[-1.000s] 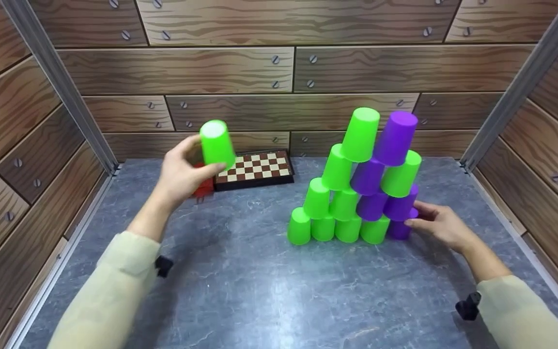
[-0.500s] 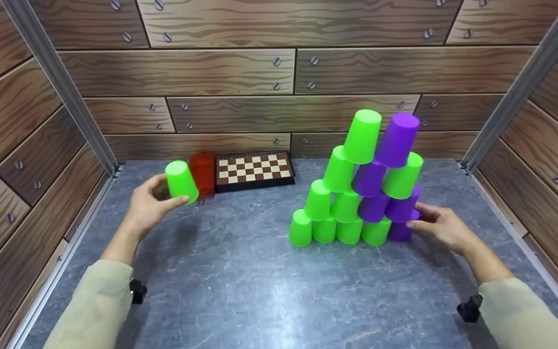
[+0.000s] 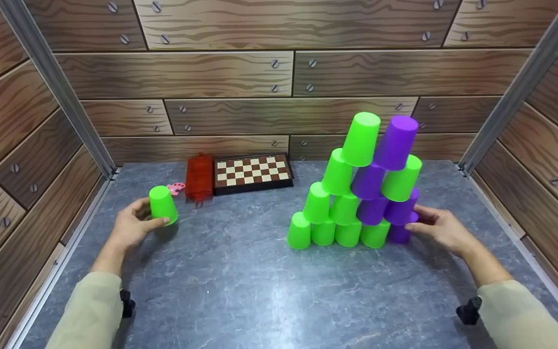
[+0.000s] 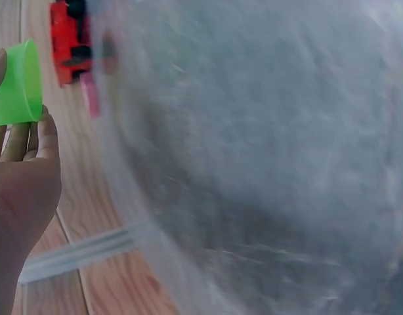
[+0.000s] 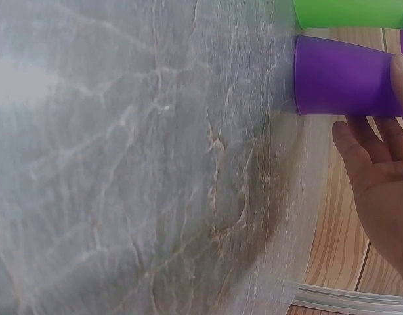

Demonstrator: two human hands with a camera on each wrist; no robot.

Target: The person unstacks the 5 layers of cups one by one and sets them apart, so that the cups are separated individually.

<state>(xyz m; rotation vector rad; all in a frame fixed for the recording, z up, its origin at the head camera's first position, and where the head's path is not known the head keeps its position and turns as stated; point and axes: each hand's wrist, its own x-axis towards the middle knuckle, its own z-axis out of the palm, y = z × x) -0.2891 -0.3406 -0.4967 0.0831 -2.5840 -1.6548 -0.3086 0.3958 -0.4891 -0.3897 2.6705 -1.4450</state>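
Observation:
An upside-down green cup (image 3: 163, 203) is pinched between the thumb and fingers of my left hand (image 3: 130, 227), low over the left part of the table. In the left wrist view its rim faces the tabletop, with a gap between. At the right, my right hand (image 3: 446, 231) holds a purple cup (image 5: 342, 79) at the end of the bottom row, thumb on one side and fingers on the other. That cup belongs to a stack of inverted green and purple cups, topped by a green cup (image 3: 362, 139) and a purple cup (image 3: 396, 143) side by side.
Toward the back lie a checkered game board (image 3: 252, 172) and a red transparent box (image 3: 199, 177). A small pink piece (image 3: 176, 188) lies beside the box, just behind the left hand's cup. Wood-patterned walls (image 3: 240, 116) enclose the grey table (image 3: 240, 291).
My left hand has carried the green cup left, down and nearer to me, uncovering the red box and the pink piece. The right hand and the stack have stayed in place.

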